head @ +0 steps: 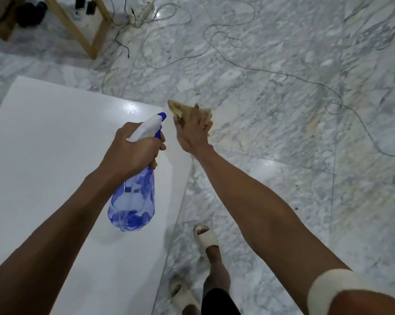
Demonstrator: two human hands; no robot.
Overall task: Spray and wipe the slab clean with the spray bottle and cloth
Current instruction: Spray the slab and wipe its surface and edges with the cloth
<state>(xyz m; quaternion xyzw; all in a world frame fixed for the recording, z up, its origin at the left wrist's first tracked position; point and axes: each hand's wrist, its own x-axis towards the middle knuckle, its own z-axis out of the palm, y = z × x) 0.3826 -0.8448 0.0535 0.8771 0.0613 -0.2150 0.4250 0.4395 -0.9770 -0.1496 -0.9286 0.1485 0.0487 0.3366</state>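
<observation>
Left hand [132, 148] grips bottle [135, 189], nozzle toward 1 o'clock. Right hand [193, 130] clutches cloth [180, 109] over slab's [55, 144] 1 o'clock corner. I see wet droplets there at 12; I judge spraying begun, most wiping left.

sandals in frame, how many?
2. One sandal is on the marble floor just right of the white slab, below the right forearm. The other sandal sits lower, near the bottom edge. None seem hidden.
</observation>
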